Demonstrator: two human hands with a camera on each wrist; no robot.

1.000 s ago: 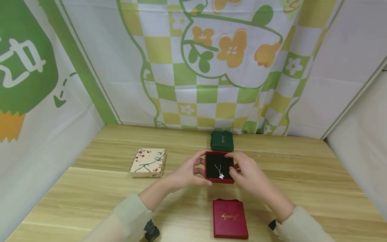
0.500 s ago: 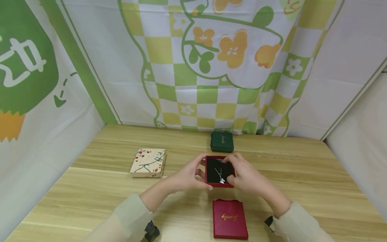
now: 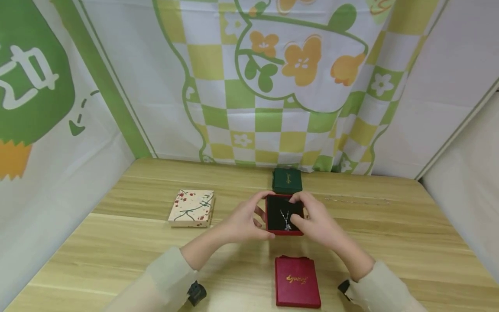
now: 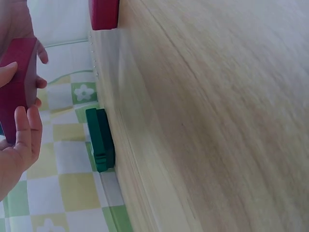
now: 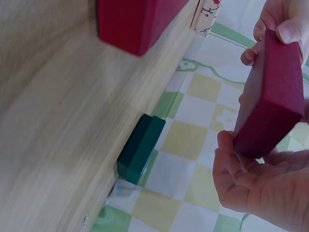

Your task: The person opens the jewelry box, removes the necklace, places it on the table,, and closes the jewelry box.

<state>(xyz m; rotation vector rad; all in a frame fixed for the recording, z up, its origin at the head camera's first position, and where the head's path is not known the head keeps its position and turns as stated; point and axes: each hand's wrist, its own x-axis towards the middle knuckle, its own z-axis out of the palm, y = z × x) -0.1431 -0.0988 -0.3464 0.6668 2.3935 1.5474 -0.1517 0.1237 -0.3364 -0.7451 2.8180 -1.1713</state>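
Between both hands, a red jewelry box base is held up off the table with its hollow side facing up. Inside, a silver necklace with a small pendant lies on a black insert. My left hand grips the box's left side, thumb at the near corner. My right hand holds the right side, with thumb and index finger reaching over the rim onto the insert. The red outer walls of the box show in the right wrist view. A red lid with gold lettering lies nearer on the table.
A green jewelry box stands just behind the hands. To the left is a cream box with a floral print. A thin silver chain lies stretched out on the wooden table at right. A patterned curtain hangs behind.
The box dipped slightly toward me and came back up. My right thumb has moved farther in over the black insert, beside the necklace. The left hand keeps its grip.
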